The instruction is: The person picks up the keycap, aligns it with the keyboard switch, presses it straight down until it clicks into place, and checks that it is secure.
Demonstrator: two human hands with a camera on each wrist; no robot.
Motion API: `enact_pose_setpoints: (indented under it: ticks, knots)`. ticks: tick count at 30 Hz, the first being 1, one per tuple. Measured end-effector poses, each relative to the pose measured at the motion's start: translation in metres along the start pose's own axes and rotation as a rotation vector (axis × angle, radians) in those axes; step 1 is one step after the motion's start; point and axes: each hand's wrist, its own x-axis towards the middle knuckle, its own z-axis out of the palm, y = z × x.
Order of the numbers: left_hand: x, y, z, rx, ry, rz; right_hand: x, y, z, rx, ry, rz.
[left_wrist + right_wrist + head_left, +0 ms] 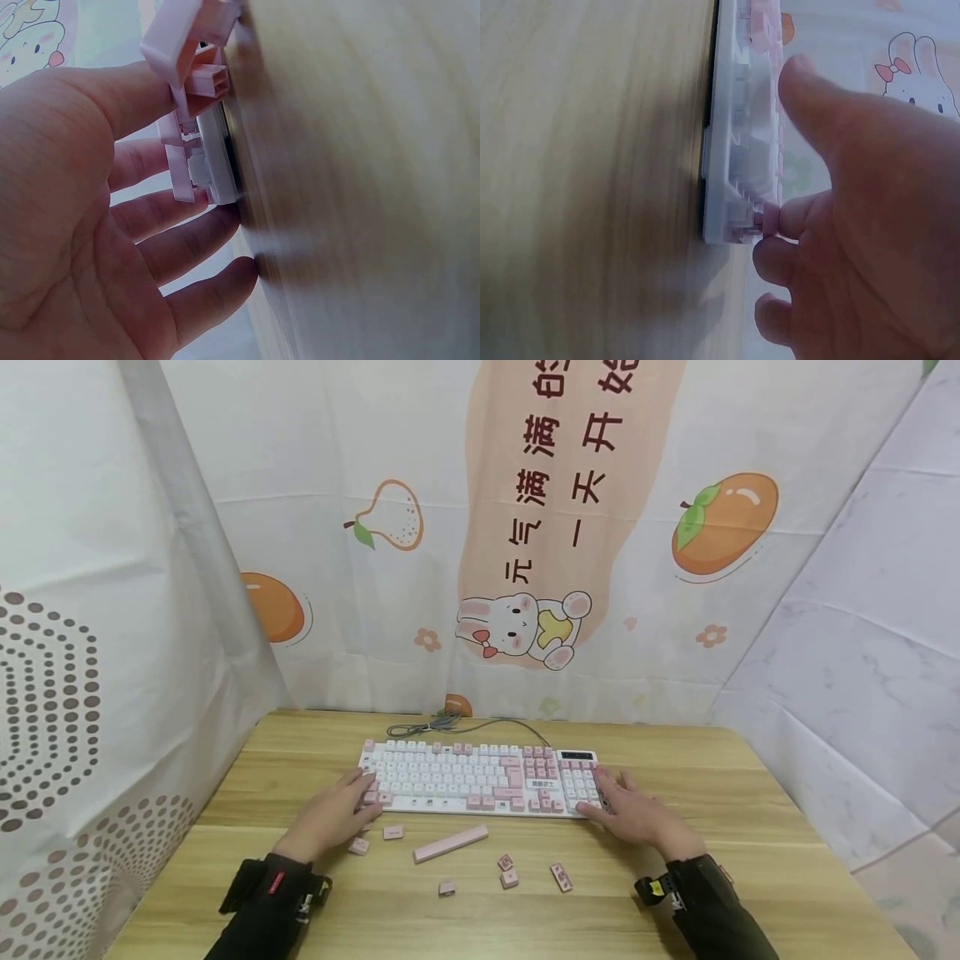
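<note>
A white and pink keyboard [442, 777] lies on the wooden table between my two hands. Along its front row, a stretch left of centre shows bare switch mounts without keycaps. My left hand [330, 814] rests at the keyboard's left end, thumb at the front corner and fingers along the side. Seen from the left wrist, its fingers are spread, and pink keycaps [169, 45] appear by the thumb. At the opposite end, my right hand [633, 810] touches the number pad side, its thumb over the front corner. In the right wrist view, its fingers meet the keyboard edge [718, 187].
Before the keyboard lie a long pink spacebar keycap [450, 844] and several small loose keycaps, among them a pink keycap [393, 832] and an oblong keycap [561, 877]. A grey cable [420, 728] lies coiled behind the keyboard. Printed cloth [360, 610] hangs around the table.
</note>
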Motion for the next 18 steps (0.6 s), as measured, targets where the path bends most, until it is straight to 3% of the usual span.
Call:
enact_pose_setpoints:
  ticks: [9, 18]
  knots:
    - [-0.0002, -0.0012, -0.0007, -0.001, -0.01, -0.013, 0.001, -0.0071, 0.0024, -0.024, -0.048, 0.034]
    - [0.0001, -0.0023, 0.0, 0.005, -0.005, 0.0, -0.0012, -0.0058, 0.0017, -0.024, -0.033, 0.016]
